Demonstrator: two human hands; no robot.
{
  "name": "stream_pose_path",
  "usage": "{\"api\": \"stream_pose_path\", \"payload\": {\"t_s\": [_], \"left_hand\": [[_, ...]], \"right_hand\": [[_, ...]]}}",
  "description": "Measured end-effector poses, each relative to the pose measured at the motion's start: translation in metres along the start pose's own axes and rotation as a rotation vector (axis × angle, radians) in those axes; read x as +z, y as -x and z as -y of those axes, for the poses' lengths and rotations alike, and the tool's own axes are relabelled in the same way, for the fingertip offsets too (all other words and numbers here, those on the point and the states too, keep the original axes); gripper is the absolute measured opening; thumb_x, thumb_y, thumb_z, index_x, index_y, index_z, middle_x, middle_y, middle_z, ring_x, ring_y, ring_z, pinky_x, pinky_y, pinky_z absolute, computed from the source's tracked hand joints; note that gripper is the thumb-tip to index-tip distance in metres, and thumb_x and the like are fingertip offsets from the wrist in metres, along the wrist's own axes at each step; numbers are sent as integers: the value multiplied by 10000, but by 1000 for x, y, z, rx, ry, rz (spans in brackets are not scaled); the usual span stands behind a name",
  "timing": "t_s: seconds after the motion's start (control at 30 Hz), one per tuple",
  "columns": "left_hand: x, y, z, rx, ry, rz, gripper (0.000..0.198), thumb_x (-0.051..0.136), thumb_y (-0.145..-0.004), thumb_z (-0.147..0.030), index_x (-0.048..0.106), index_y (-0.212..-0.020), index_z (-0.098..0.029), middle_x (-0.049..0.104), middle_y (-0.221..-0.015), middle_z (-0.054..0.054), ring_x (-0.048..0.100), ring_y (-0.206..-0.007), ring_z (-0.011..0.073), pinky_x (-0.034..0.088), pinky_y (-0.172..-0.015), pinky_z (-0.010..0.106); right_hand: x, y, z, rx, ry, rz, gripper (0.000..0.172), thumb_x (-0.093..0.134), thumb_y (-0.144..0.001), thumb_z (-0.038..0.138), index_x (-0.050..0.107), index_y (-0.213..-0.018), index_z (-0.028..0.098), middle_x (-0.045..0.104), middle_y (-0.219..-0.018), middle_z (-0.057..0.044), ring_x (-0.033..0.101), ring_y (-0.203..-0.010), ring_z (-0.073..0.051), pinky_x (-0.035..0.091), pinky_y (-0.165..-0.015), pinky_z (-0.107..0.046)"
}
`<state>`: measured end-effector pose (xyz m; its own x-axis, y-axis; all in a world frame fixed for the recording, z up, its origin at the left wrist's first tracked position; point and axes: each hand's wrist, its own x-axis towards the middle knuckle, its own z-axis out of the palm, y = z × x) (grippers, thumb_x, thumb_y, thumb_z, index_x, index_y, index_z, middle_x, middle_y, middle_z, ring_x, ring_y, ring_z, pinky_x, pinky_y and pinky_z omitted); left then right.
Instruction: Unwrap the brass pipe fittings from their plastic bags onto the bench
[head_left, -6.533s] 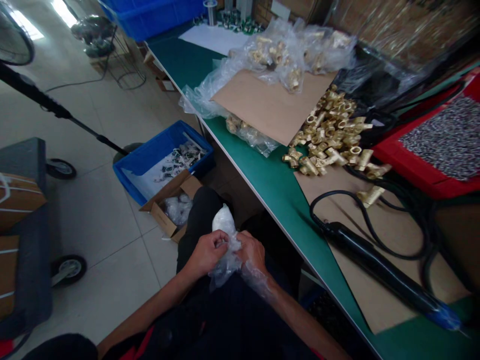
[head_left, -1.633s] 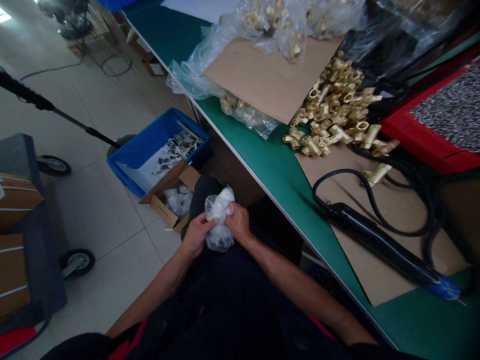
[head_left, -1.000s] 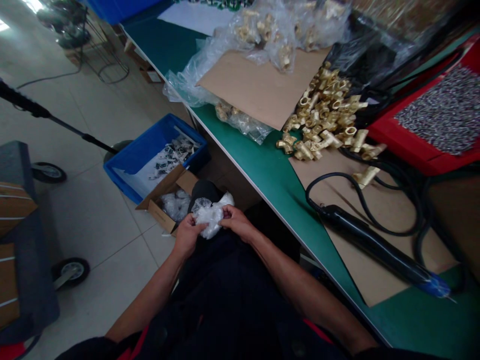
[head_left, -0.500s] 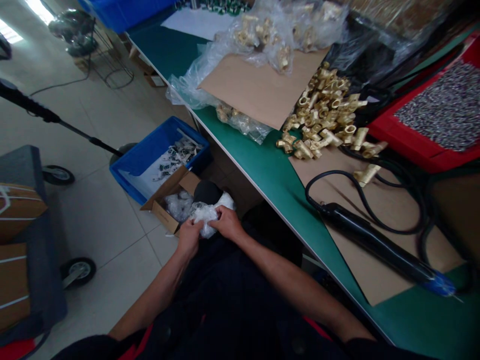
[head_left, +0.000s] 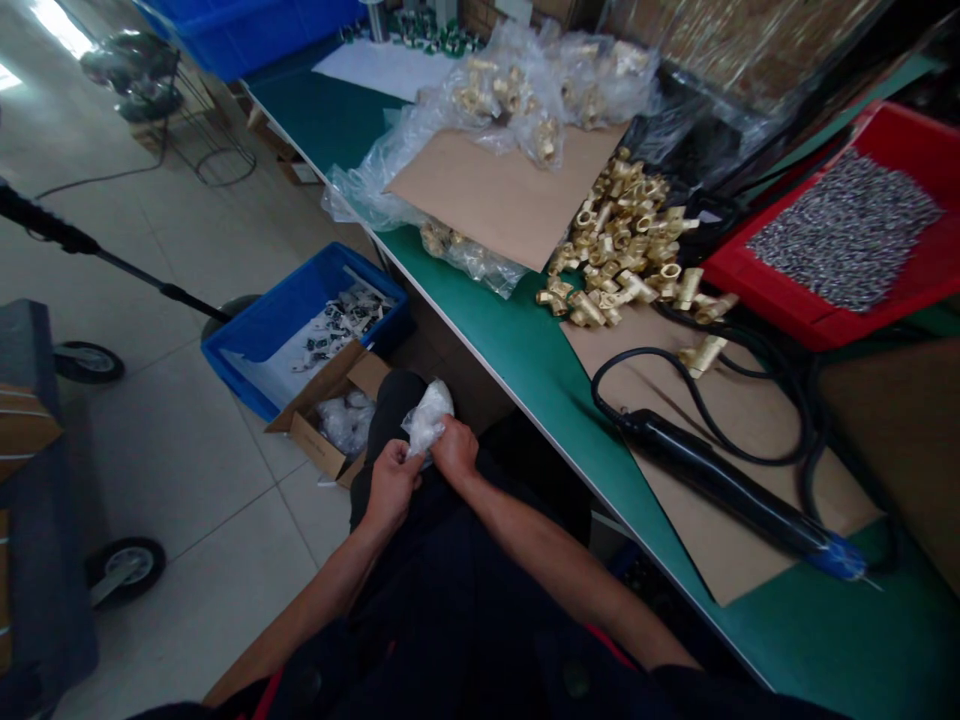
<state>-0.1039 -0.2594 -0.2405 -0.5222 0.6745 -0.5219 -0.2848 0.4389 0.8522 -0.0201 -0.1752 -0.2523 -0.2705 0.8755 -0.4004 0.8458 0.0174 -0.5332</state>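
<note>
A clear plastic bag [head_left: 428, 414] with whitish contents is held over my lap, beside the table edge. My left hand [head_left: 393, 482] pinches its lower edge, with the fingers closed. On the bag's right side, my right hand [head_left: 454, 449] is closed around the plastic. What lies inside the bag is too blurred to name. Just left of my knee, an open cardboard box [head_left: 319, 447] on the floor holds more clear plastic bags [head_left: 346, 420].
Behind the box stands a blue bin [head_left: 234, 377] with small parts. On the green table [head_left: 480, 325] lie brass fittings [head_left: 622, 240], a black electric screwdriver [head_left: 720, 480] with its cable, and a red bin [head_left: 795, 315] of screws. A wheeled cart [head_left: 52, 560] stands at left.
The bag has gone from spread between both hands to bunched up and upright, mostly at my right hand. My left hand has shifted slightly right and nearer my body. The view has shifted a little.
</note>
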Motion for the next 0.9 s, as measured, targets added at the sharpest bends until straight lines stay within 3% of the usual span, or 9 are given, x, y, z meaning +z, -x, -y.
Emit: {"api": "stream_pose_path", "payload": {"t_s": [0.1, 0.17, 0.3, 0.4, 0.53, 0.7, 0.83, 0.9], "left_hand": [[4, -3, -6, -10, 19, -23, 351, 743, -669, -363, 441, -714, -191, 403, -576, -89, 352, -416, 49, 264, -376, 163], [2, -8, -12, -17, 33, -59, 359, 735, -681, -395, 439, -727, -197, 402, -576, -90, 367, -428, 56, 277, -375, 153], [-6, -15, -27, -46, 58, -53, 349, 768, -653, -382, 510, -790, -191, 480, -590, -76, 426, -451, 66, 288, -378, 143], [-11, -17, -37, -86, 140, 18, 340, 797, -587, -297, 549, -781, -168, 518, -598, -58, 440, -454, 67, 305, -383, 155], [-18, -20, -47, -164, 303, 78, 329, 773, -559, -245, 606, -821, -137, 581, -684, -8, 535, -556, 100, 491, -538, 246], [-20, -20, -44, -187, 369, 15, 315, 768, -578, -248, 610, -825, -134, 576, -694, 3, 560, -597, 113, 501, -567, 261], [-15, -16, -38, -107, 286, 2, 303, 745, -622, -290, 598, -850, -156, 566, -703, -17, 533, -568, 101, 458, -535, 238], [-15, -15, -38, -42, 188, 17, 268, 734, -641, -276, 599, -844, -165, 554, -667, -33, 499, -525, 91, 400, -495, 214]], "right_hand": [[-15, -2, -3, -36, 21, 14, 169, 521, -861, 261, 664, -927, 198, 700, -869, -126, 660, -790, -242, 450, -684, -315], [-29, -1, -1, -120, 12, 20, 216, 552, -836, 241, 653, -1026, 216, 692, -971, -104, 651, -871, -232, 465, -746, -317], [-53, 3, 8, -483, -97, 27, 621, 638, -741, 166, 506, -1340, 266, 565, -1319, -61, 502, -1214, -205, 383, -1028, -331], [-57, 6, 10, -686, -284, 101, 530, 619, -760, 141, 577, -1282, 223, 613, -1261, -66, 525, -1184, -193, 383, -1053, -346], [-49, 16, 1, -708, -452, 37, 287, 558, -882, 192, 667, -1146, 225, 674, -1176, -56, 547, -1180, -184, 401, -1047, -368], [-44, 30, -11, -729, -367, -20, 249, 529, -927, 215, 702, -1095, 277, 713, -1103, -26, 529, -1199, -202, 371, -1054, -404], [-37, 27, -7, -544, -373, -3, 202, 588, -871, 193, 697, -1029, 256, 700, -953, -26, 601, -1007, -189, 437, -941, -347], [-33, 20, -3, -395, -369, 20, 251, 607, -816, 157, 647, -1054, 227, 655, -973, -25, 611, -918, -161, 472, -870, -298]]}}
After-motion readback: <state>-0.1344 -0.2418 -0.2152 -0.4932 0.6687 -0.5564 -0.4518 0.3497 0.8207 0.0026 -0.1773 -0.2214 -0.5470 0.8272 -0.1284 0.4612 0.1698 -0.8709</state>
